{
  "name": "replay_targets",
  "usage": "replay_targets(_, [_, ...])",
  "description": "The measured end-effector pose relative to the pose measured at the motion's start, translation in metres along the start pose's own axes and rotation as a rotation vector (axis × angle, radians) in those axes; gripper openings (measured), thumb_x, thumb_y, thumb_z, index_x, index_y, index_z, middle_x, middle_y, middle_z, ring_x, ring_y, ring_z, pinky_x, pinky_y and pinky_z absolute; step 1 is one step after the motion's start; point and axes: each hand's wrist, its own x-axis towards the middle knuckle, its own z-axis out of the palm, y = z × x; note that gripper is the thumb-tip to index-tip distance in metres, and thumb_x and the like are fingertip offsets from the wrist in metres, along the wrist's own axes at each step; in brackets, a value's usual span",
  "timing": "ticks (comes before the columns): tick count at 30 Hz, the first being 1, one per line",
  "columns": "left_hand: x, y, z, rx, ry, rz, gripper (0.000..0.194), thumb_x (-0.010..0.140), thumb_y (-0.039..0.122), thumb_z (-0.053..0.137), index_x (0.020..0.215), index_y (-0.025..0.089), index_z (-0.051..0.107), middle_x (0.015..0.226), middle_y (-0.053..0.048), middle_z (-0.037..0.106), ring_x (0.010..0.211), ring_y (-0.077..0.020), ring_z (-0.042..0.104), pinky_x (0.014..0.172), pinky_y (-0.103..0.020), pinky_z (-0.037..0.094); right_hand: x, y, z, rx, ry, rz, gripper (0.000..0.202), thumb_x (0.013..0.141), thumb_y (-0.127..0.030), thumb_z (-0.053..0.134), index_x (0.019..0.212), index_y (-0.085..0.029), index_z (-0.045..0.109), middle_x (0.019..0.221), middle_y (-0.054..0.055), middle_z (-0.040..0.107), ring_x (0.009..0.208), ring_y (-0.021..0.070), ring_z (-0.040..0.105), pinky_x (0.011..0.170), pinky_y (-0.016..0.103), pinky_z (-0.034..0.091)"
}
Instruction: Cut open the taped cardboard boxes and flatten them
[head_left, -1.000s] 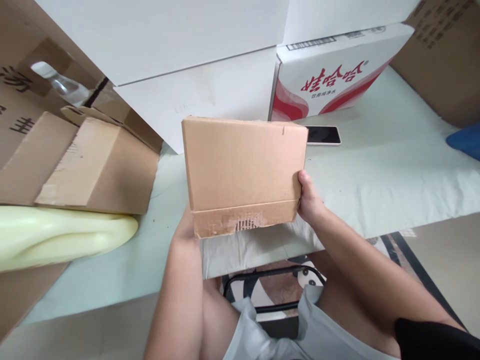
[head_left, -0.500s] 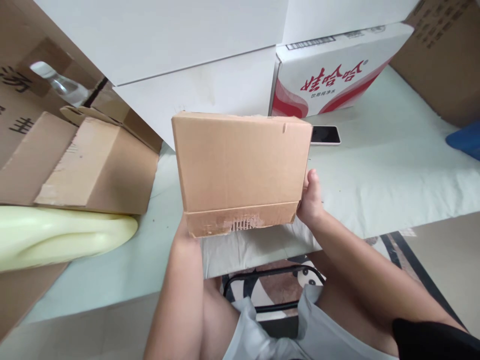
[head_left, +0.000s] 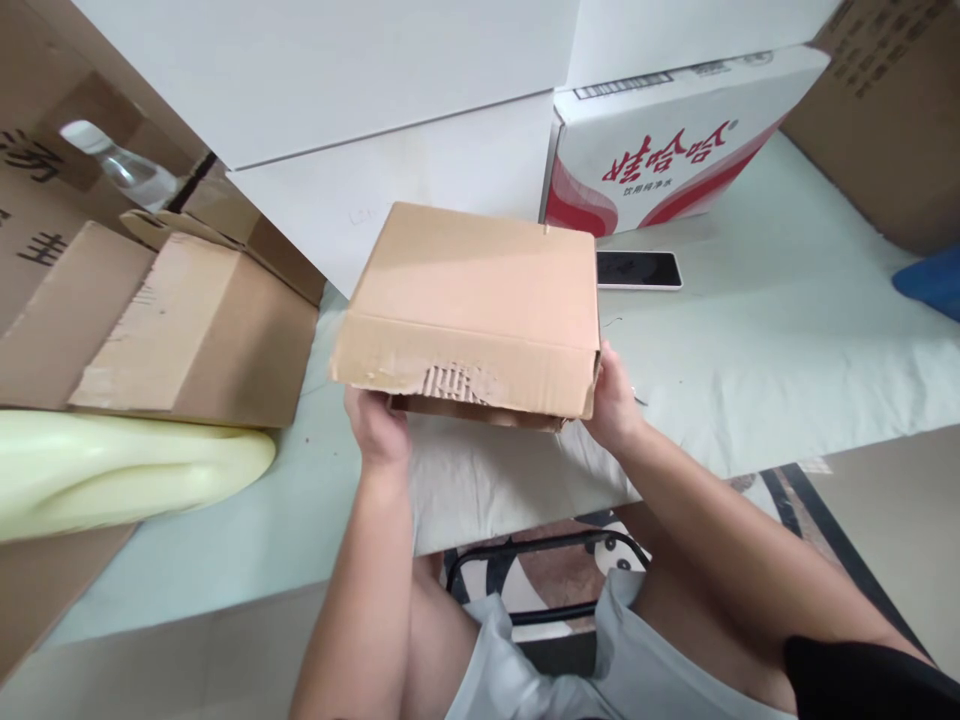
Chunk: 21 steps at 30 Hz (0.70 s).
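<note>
A brown cardboard box (head_left: 480, 275) is held in front of me, tilted so its broad top face and front flap show. The flap's lower edge is torn, with corrugation exposed, and a dark gap lies beneath it. My left hand (head_left: 379, 425) is closed on the box's near left corner, its fingers partly hidden underneath. At the near right side, my right hand (head_left: 613, 400) grips the box, with its fingertips hidden behind the side wall. Just beyond the box's right edge lies a dark-screened phone (head_left: 641, 270).
A white and red carton (head_left: 675, 150) stands behind the phone on the cloth-covered table (head_left: 787, 340). Opened cardboard boxes (head_left: 202, 330), a clear bottle (head_left: 124, 170) and a pale yellow smooth object (head_left: 135, 475) are at left. Something blue (head_left: 930, 280) sits at the right edge.
The box has tipped, its near edge rising and swinging left, so the torn flap now faces me. My left hand shows more below it, and more of the phone is uncovered.
</note>
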Motion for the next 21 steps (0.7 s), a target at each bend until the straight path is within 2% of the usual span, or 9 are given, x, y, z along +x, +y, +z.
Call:
replay_targets(4, [-0.001, 0.004, -0.002, 0.063, 0.002, -0.033, 0.043, 0.087, 0.063, 0.067, 0.096, 0.022, 0.074, 0.106, -0.007, 0.077, 0.118, -0.0297, 0.072, 0.104, -0.04, 0.057, 0.002, 0.004, 0.0, 0.043, 0.075, 0.062, 0.088, 0.086, -0.087, 0.045, 0.157, -0.036, 0.036, 0.133, 0.007, 0.072, 0.12, 0.0362, 0.073, 0.093, 0.052, 0.061])
replay_targets(7, [-0.001, 0.007, -0.003, 0.205, -0.064, 0.078, 0.048, 0.09, 0.067, 0.065, 0.106, 0.022, 0.073, 0.112, -0.008, 0.076, 0.12, -0.0296, 0.07, 0.112, -0.042, 0.053, 0.003, 0.006, 0.001, 0.049, 0.106, 0.029, 0.088, 0.087, -0.086, 0.046, 0.157, -0.034, 0.037, 0.127, 0.008, 0.073, 0.116, 0.0364, 0.074, 0.091, 0.051, 0.061])
replay_targets(9, [-0.002, 0.008, -0.003, 0.212, -0.138, 0.14, 0.053, 0.089, 0.069, 0.067, 0.114, 0.022, 0.072, 0.118, -0.009, 0.075, 0.122, -0.0298, 0.069, 0.113, -0.043, 0.052, 0.003, 0.007, 0.0, 0.069, 0.131, -0.004, 0.084, 0.089, -0.082, 0.048, 0.157, -0.035, 0.036, 0.126, 0.009, 0.073, 0.115, 0.0359, 0.074, 0.091, 0.051, 0.061])
replay_targets(11, [-0.003, 0.008, -0.002, 0.193, -0.17, 0.141, 0.055, 0.087, 0.067, 0.07, 0.12, 0.022, 0.07, 0.122, -0.01, 0.073, 0.119, -0.0288, 0.069, 0.112, -0.043, 0.053, 0.003, 0.007, 0.0, 0.086, 0.134, -0.006, 0.081, 0.089, -0.08, 0.051, 0.155, -0.034, 0.038, 0.122, 0.009, 0.073, 0.112, 0.0351, 0.074, 0.09, 0.051, 0.061])
replay_targets(14, [-0.002, 0.003, -0.001, 0.208, -0.091, 0.024, 0.051, 0.081, 0.055, 0.081, 0.117, 0.022, 0.067, 0.112, -0.007, 0.073, 0.108, -0.0258, 0.07, 0.11, -0.043, 0.054, 0.002, 0.006, -0.002, 0.095, 0.111, 0.06, 0.08, 0.085, -0.083, 0.054, 0.147, -0.034, 0.043, 0.117, 0.006, 0.073, 0.104, 0.032, 0.074, 0.086, 0.048, 0.061])
replay_targets(17, [0.001, -0.003, -0.001, 0.145, 0.036, -0.182, 0.036, 0.082, 0.048, 0.079, 0.104, 0.023, 0.066, 0.103, -0.005, 0.073, 0.104, -0.0255, 0.07, 0.107, -0.045, 0.056, 0.003, 0.007, -0.003, 0.046, 0.088, 0.125, 0.077, 0.083, -0.083, 0.056, 0.141, -0.033, 0.048, 0.11, 0.005, 0.072, 0.098, 0.028, 0.072, 0.081, 0.043, 0.059])
replay_targets(19, [0.004, -0.007, -0.002, 0.061, 0.12, -0.294, 0.031, 0.085, 0.049, 0.074, 0.101, 0.023, 0.066, 0.107, -0.007, 0.075, 0.109, -0.0276, 0.071, 0.105, -0.048, 0.057, 0.002, 0.008, -0.003, -0.024, 0.087, 0.128, 0.069, 0.086, -0.08, 0.055, 0.136, -0.032, 0.054, 0.11, 0.005, 0.07, 0.1, 0.0273, 0.07, 0.081, 0.042, 0.059])
replay_targets(21, [0.007, -0.008, -0.004, -0.002, 0.167, -0.322, 0.035, 0.086, 0.054, 0.073, 0.103, 0.024, 0.066, 0.114, -0.009, 0.075, 0.117, -0.0304, 0.07, 0.106, -0.051, 0.057, 0.0, 0.008, -0.004, -0.144, 0.121, 0.065, 0.059, 0.091, -0.074, 0.052, 0.131, -0.032, 0.059, 0.121, 0.008, 0.067, 0.113, 0.029, 0.066, 0.091, 0.046, 0.058])
